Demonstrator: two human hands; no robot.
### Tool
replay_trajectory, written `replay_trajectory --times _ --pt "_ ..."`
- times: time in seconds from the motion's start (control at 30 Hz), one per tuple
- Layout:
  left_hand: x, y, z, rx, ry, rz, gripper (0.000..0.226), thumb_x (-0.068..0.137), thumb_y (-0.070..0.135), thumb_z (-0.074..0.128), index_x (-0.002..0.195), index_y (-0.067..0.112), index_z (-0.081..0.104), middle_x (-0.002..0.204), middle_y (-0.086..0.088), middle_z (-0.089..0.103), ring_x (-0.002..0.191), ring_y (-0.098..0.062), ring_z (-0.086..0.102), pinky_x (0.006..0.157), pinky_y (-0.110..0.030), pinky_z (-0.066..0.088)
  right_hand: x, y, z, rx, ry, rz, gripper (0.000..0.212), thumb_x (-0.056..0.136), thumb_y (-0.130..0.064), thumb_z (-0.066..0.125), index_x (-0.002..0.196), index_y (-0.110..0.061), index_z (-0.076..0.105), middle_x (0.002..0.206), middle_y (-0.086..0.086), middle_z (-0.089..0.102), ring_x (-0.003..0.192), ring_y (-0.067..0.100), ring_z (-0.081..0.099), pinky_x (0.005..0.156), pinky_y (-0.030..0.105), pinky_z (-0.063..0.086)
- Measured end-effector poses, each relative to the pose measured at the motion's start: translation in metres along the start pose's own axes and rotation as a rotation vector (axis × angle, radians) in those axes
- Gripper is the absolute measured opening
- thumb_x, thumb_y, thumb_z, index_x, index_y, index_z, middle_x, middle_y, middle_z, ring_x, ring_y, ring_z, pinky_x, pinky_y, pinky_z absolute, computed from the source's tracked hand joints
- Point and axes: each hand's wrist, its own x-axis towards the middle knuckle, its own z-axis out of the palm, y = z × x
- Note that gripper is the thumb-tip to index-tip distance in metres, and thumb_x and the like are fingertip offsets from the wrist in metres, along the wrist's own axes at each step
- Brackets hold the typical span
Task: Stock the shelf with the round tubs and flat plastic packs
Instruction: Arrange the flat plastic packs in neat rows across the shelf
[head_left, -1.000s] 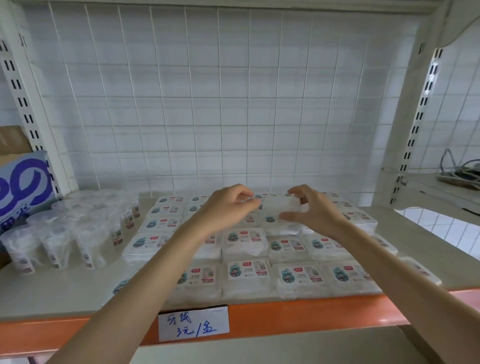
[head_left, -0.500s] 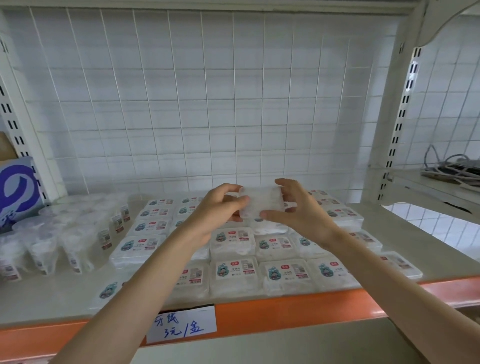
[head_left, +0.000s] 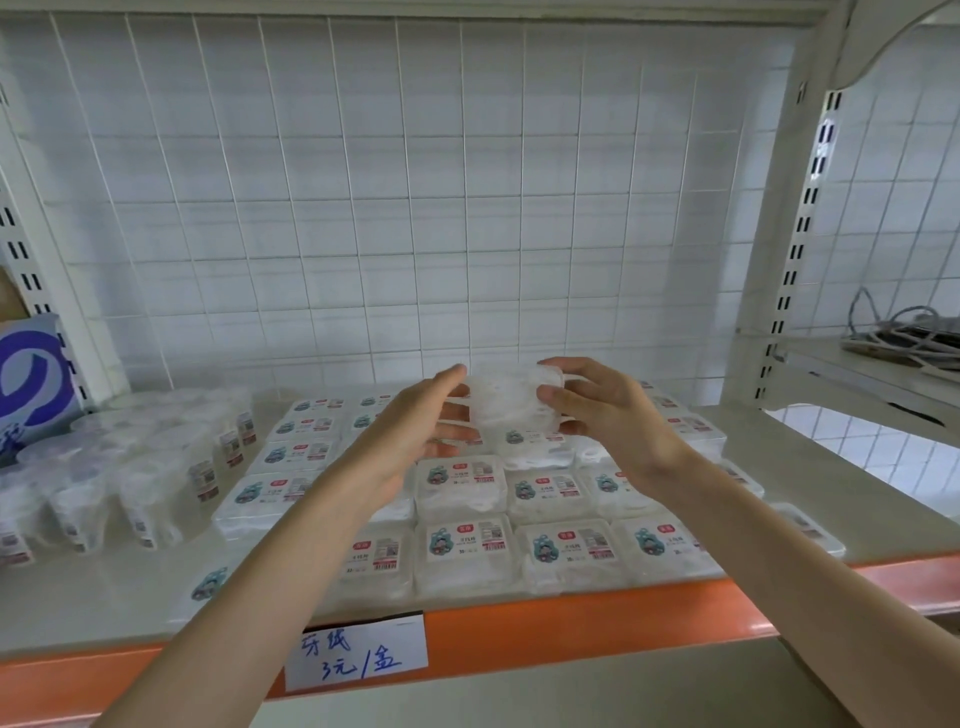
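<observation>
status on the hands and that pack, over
Right hand pinches clear pack above shelved packs. Left hand touches its edge, fingers straight. Nothing in the way below.

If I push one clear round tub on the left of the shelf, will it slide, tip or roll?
Probably slide or tip, not roll: the round tubs stand upright on a smooth-looking shelf. Their clear, thin-looking plastic suggests little weight. They stand close together, so one tipping may knock its neighbours.
</observation>
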Motion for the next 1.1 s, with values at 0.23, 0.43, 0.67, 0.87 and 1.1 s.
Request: replay_trajectory --times 0.23,0.43,0.67,0.87,1.1 --pt "-0.006 0.007 -0.003 -0.061 -0.081 -0.082 0.045 0.096 0.05 0.051 0.113 0.011 0.063 0.104 -0.015 0.07 0.072 -0.021 0.067 0.06 -0.029 0.053 -0.005 -0.002 0.003 -0.03 -0.044 -0.131 0.032 0.082 0.004 0.072 0.112 -0.009 0.067 0.111 0.007 0.072 0.107 0.018 0.067 0.093 0.032 0.054" --pt "-0.001 -0.001 -0.004 -0.311 -0.066 0.005 0.046 0.082 0.003 0.071 0.126 0.006 0.058 0.104 -0.014 0.072 0.08 -0.022 0.071 0.067 -0.027 0.059 -0.002 0.005 -0.001 -0.094 -0.054 -0.108 0.044 0.086 0.016 0.059 0.107 -0.022 0.069 0.144 -0.009 0.052 0.125 0.005 0.055 0.101 0.029 0.048" --pt "-0.002 -0.002 -0.011 -0.186 -0.109 0.101 0.045 0.086 -0.003 0.067 0.119 0.026 0.066 0.108 -0.017 0.068 0.089 -0.019 0.068 0.071 -0.025 0.055 0.01 -0.007 -0.007 -0.037 0.008 0.097 0.031 0.094 -0.031 0.064 0.125 -0.029 0.061 0.117 -0.003 0.071 0.102 0.022 0.07 0.093 0.041 0.055" --pt "-0.003 0.0 -0.005 -0.091 -0.123 0.132 0.049 0.087 -0.002 0.066 0.123 0.031 0.064 0.105 -0.008 0.073 0.097 -0.02 0.07 0.076 -0.028 0.053 0.016 -0.014 0.003 -0.175 -0.077 0.198 0.031 0.086 -0.027 0.073 0.117 -0.026 0.066 0.101 0.005 0.075 0.099 0.025 0.069 0.088 0.039 0.056" --pt "-0.001 -0.001 -0.005 -0.173 -0.04 0.088 0.049 0.088 0.026 0.07 0.134 0.019 0.052 0.109 -0.001 0.074 0.097 -0.019 0.071 0.081 -0.032 0.053 0.012 -0.01 0.007 0.041 0.032 0.143 0.028 0.093 -0.015 0.062 0.121 -0.015 0.062 0.106 0.011 0.073 0.097 0.027 0.071 0.086 0.036 0.057"
